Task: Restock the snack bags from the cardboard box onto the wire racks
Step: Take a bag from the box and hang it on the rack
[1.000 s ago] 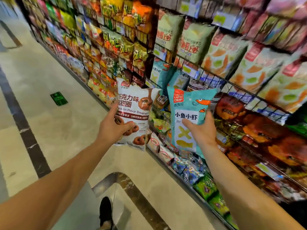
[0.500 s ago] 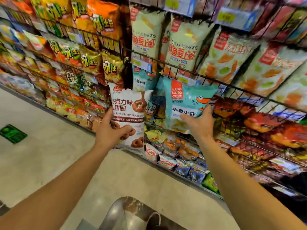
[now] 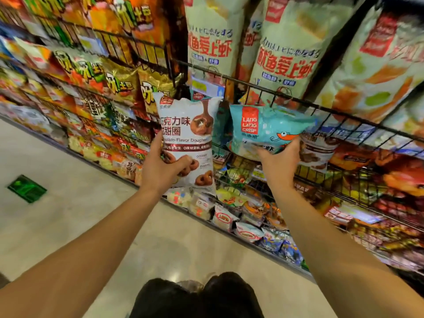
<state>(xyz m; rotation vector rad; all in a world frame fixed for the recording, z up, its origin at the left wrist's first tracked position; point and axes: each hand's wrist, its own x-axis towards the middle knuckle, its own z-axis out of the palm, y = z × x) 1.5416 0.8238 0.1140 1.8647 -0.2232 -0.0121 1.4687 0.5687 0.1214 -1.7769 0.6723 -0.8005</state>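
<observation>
My left hand (image 3: pixel 164 166) grips a white chocolate-doughnut snack bag (image 3: pixel 190 138) by its lower left part and holds it upright in front of the wire racks (image 3: pixel 298 99). To the right, a teal Lang Lang Crisp bag (image 3: pixel 268 129) is tilted with its top leaning in under the black wire shelf edge, and my right hand (image 3: pixel 278 161) holds it from below. A second white doughnut bag (image 3: pixel 319 152) sits on the rack just right of that hand. No cardboard box is in view.
Tall pale green snack bags (image 3: pixel 284 47) fill the shelf above. Orange and yellow bags (image 3: pixel 110 72) crowd the racks to the left. Small packets (image 3: pixel 247 226) line the bottom shelf. Beige floor with a green marker (image 3: pixel 27 188) lies to the left.
I have moved closer to the racks. My right hand has pushed the teal bag up and inward under the wire shelf, tilting it. The left hand has raised the doughnut bag slightly.
</observation>
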